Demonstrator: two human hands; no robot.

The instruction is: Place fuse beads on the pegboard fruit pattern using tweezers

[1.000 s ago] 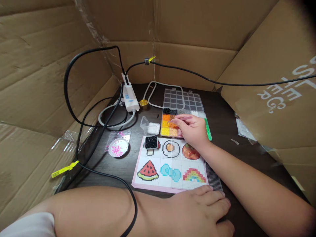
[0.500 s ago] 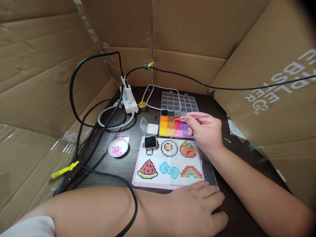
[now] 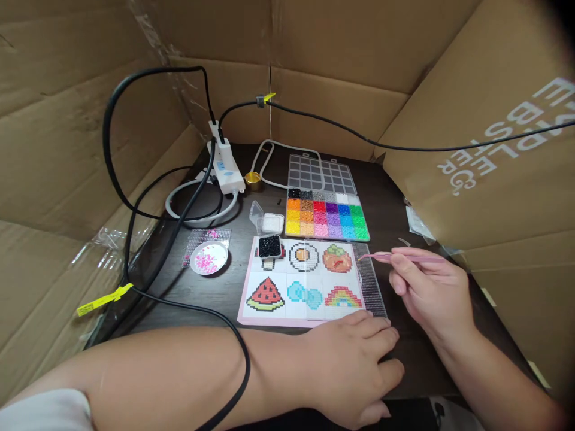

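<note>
My right hand (image 3: 431,290) pinches pink tweezers (image 3: 395,257) whose tip hovers over the right edge of a clear pegboard (image 3: 371,281). The pegboard lies over a pink pattern sheet (image 3: 305,278) with pictures of a watermelon, a rainbow, a peach and others. My left hand (image 3: 359,365) lies flat on the dark table (image 3: 224,287), fingers spread, touching the sheet's near right corner. A bead box (image 3: 327,219) with coloured compartments sits open behind the sheet, its clear lid (image 3: 321,176) folded back. A small square tub of black beads (image 3: 270,245) rests on the sheet's far left corner.
A white dish of pink beads (image 3: 208,258) sits left of the sheet, a small clear box of white beads (image 3: 269,221) behind it. A white power adapter (image 3: 223,167), black cables (image 3: 148,251) and a gold cap (image 3: 252,178) lie at the back left. Cardboard walls (image 3: 494,137) surround the table.
My right hand drew back from the bead box with the tweezers and moved right and nearer, to the pegboard's right edge. The left hand stayed put.
</note>
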